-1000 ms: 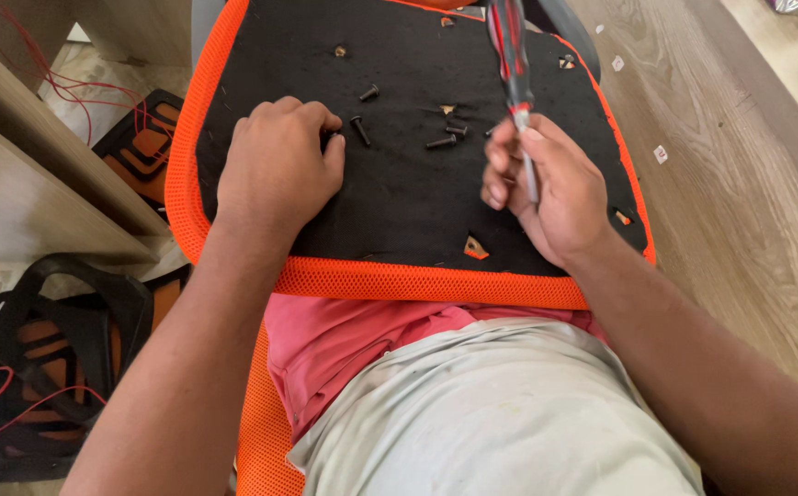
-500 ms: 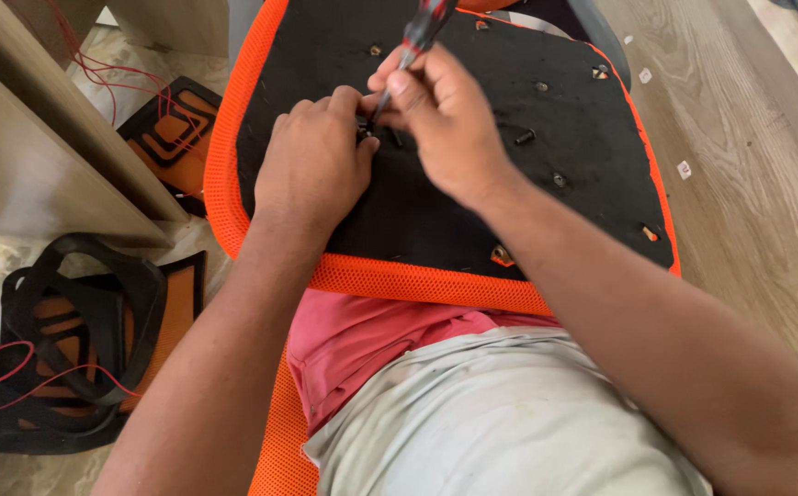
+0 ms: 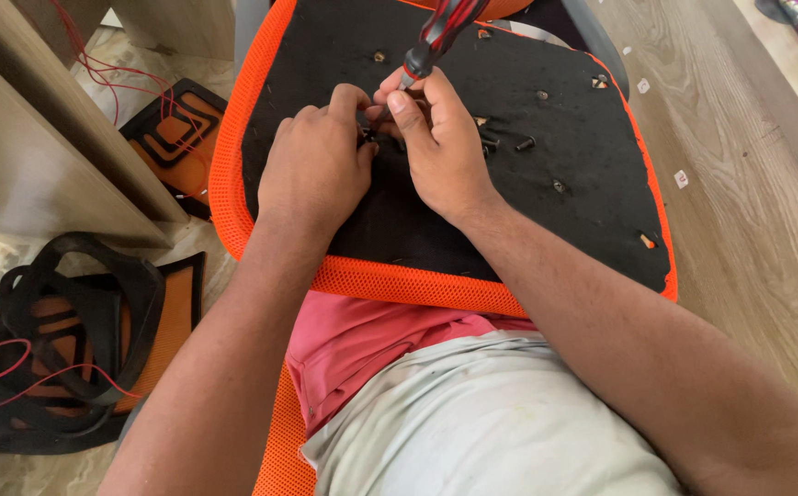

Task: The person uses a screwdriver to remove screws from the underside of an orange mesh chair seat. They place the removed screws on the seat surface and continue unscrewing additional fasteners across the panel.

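Seating a small black screw (image 3: 367, 138) on the black underside of the orange-rimmed seat pad (image 3: 344, 276) across the lap. Left hand (image 3: 314, 165) curled, fingertips pinching the screw near the pad's middle; right hand (image 3: 435, 147) closed round the red-and-black screwdriver (image 3: 435, 37). Next, by judgement: tip into the screw head, shaft upright, steady pressure. Counted: one screwdriver, about three loose screws (image 3: 500, 144) just right of the hands, two black frames on the floor (image 3: 77, 303)

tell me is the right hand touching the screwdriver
Touching. The head view shows the right hand with its fingers wrapped around the red and black screwdriver just below the handle, no gap visible.
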